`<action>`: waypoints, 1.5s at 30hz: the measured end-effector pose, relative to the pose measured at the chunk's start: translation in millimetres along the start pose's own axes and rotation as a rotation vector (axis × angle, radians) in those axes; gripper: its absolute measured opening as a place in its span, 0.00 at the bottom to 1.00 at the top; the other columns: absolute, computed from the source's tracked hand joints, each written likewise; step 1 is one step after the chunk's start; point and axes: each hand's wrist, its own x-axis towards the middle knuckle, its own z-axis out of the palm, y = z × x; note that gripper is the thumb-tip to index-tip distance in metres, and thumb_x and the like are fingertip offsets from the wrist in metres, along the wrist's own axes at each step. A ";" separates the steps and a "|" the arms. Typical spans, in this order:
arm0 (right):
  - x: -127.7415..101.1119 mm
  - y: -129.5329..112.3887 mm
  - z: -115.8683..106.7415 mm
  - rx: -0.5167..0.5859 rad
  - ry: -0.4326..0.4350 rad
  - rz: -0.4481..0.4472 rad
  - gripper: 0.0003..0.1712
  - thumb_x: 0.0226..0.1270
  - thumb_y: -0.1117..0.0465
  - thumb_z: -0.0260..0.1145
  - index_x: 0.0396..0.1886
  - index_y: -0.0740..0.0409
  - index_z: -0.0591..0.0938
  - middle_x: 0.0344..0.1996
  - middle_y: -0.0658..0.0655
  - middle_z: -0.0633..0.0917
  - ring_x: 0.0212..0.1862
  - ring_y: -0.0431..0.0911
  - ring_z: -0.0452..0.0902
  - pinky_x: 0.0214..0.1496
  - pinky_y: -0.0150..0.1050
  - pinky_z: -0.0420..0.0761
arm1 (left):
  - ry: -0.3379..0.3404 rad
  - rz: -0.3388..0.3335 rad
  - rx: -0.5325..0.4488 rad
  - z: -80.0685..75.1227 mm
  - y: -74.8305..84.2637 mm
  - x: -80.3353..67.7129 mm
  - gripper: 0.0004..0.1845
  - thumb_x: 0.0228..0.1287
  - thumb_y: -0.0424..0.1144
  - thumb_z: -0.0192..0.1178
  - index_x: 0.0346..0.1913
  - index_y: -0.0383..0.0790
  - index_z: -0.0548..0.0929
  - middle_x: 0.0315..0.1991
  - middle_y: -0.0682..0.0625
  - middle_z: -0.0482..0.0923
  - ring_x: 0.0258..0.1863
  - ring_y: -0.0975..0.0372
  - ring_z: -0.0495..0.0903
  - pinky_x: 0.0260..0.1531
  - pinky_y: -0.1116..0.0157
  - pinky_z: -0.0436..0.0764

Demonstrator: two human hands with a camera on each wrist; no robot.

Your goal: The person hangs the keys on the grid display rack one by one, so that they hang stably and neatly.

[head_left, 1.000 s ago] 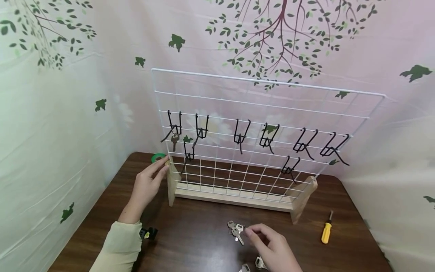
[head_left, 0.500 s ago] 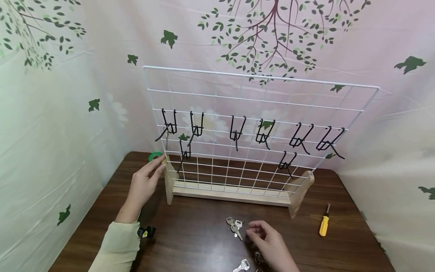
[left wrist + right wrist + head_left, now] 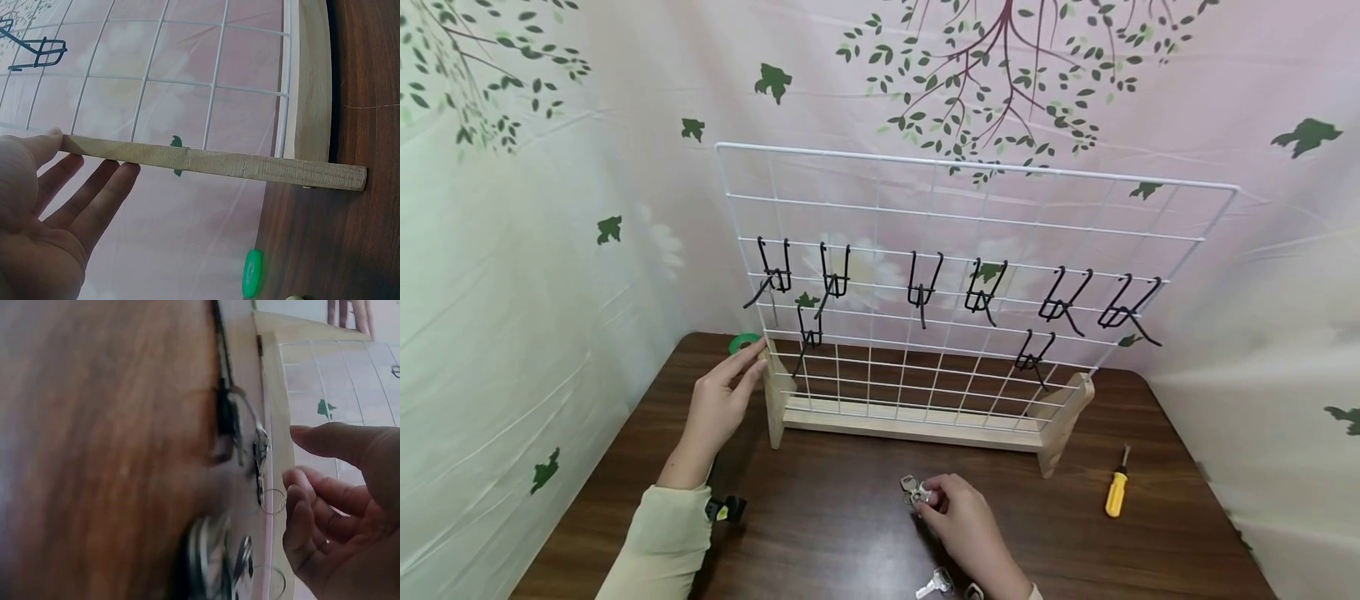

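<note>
My left hand (image 3: 718,408) grips the wooden end piece (image 3: 219,164) of a white wire grid rack (image 3: 977,166), thumb on one face and fingers on the other. Down on the table, my right hand (image 3: 966,521) reaches over a small cluster of keys (image 3: 910,485), partly covering it. In the right wrist view, a gap shows between thumb and forefinger, with keys (image 3: 261,450) just beyond the fingertips. Black hooks (image 3: 921,292) hang on the grid in two rows. From the upper leftmost hook, a key (image 3: 773,307) hangs edge-on.
More keys (image 3: 936,582) lie at the front of the brown table (image 3: 820,517). A yellow-handled screwdriver (image 3: 1116,493) lies to the right. Behind the rack's left end sits a green tape roll (image 3: 742,342). Patterned curtains (image 3: 647,125) stand around the table.
My right hand has moved left from beside the key cluster to over it. The hanging key has turned edge-on. The left hand stays at the rack's end while the head view shifts slightly.
</note>
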 end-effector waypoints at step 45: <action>16.4 -3.3 4.5 -0.081 -0.227 -0.038 0.14 0.60 0.60 0.80 0.26 0.51 0.80 0.20 0.43 0.78 0.23 0.33 0.67 0.28 0.29 0.69 | -0.005 -0.016 0.010 -1.1 -0.2 -0.6 0.21 0.81 0.38 0.61 0.72 0.46 0.82 0.68 0.39 0.84 0.55 0.45 0.90 0.47 0.55 0.92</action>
